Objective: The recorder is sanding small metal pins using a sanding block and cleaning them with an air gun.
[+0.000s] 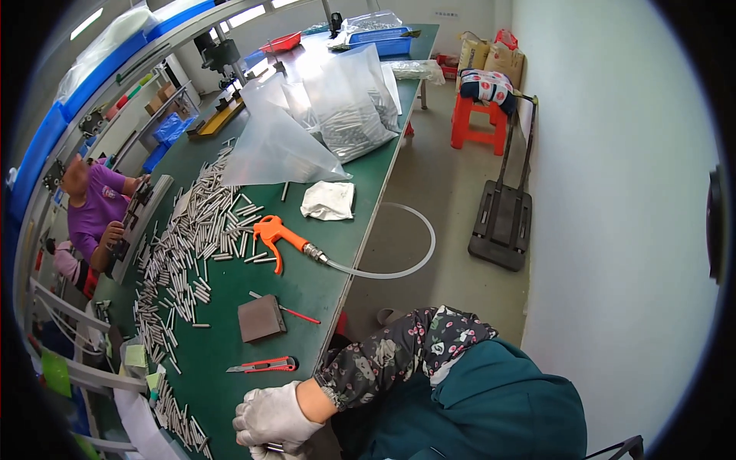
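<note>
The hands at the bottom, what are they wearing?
Both hands wear thin white gloves; one gloved hand shows well, and only a bit of the other hand peeks in at the bottom edge, so which is left or right is unclear. The arm has a dark sleeve cover with small pink and white flowers, gathered at the wrist. Above it comes a teal jacket.

Green bench (230, 368): metal rods (192, 245), orange air gun (274, 234), cloth (328, 201), knife (264, 366).
</note>
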The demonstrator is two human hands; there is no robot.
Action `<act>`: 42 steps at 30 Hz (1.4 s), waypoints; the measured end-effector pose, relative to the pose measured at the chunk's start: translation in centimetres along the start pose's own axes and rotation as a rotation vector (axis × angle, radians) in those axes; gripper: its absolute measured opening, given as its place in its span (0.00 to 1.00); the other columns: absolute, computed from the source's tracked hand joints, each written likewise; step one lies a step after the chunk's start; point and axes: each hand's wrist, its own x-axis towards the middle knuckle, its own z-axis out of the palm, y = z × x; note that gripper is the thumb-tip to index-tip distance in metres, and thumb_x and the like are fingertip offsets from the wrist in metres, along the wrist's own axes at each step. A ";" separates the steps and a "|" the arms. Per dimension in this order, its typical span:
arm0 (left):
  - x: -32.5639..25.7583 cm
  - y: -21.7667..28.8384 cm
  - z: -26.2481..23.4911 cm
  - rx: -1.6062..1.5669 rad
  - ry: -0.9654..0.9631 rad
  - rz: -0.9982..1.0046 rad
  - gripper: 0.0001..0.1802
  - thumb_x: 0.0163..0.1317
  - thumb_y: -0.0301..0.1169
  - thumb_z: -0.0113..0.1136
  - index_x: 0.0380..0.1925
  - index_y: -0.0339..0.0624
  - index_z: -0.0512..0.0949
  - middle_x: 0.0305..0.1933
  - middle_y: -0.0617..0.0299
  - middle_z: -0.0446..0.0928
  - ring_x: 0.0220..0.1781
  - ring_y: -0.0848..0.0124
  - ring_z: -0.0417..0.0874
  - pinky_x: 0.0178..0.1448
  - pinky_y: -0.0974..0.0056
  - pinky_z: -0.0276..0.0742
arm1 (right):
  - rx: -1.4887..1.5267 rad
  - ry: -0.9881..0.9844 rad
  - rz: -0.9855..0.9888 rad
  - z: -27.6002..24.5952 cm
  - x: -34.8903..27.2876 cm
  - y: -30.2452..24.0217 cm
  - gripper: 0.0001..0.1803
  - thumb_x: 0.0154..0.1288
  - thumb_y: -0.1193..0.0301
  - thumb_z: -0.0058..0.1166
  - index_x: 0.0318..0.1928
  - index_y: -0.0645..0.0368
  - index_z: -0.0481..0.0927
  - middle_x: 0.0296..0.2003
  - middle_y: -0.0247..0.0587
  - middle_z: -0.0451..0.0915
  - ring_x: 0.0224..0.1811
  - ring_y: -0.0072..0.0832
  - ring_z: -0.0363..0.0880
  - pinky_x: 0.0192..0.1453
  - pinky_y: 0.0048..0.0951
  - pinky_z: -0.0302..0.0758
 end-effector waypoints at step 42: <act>-4.6 -0.1 -1.2 -0.478 -0.089 0.115 0.16 0.61 0.19 0.59 0.48 0.44 0.73 0.42 0.61 0.74 0.42 0.68 0.78 0.39 0.67 0.82 | -0.691 0.161 1.317 -15.8 -9.1 18.0 0.24 0.49 0.54 0.57 0.38 0.63 0.79 0.35 0.57 0.82 0.41 0.51 0.81 0.46 0.43 0.75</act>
